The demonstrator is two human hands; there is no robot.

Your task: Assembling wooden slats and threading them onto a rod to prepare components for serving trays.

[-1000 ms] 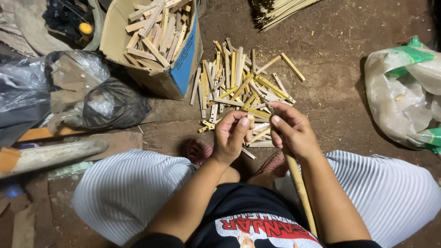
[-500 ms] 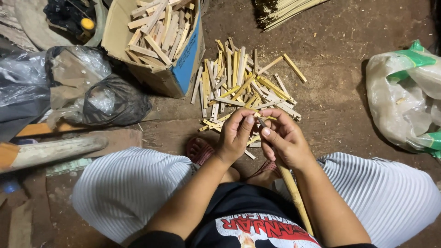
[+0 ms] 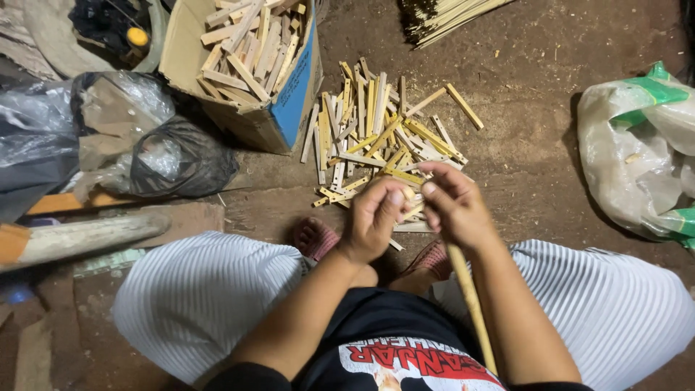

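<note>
Bare earth floor lay under a seated person, whose left hand and right hand met with fingers curled tight around a thin bamboo strip, just before a loose pile of cut strips; a cardboard box of more strips stood near the pile, toward the floor's far left

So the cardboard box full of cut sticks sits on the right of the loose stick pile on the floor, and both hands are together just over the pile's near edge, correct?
Not quite. In the head view the cardboard box sits to the left of the loose stick pile, not the right. The rest holds: the left hand and right hand are together just over the pile's near edge.
</note>
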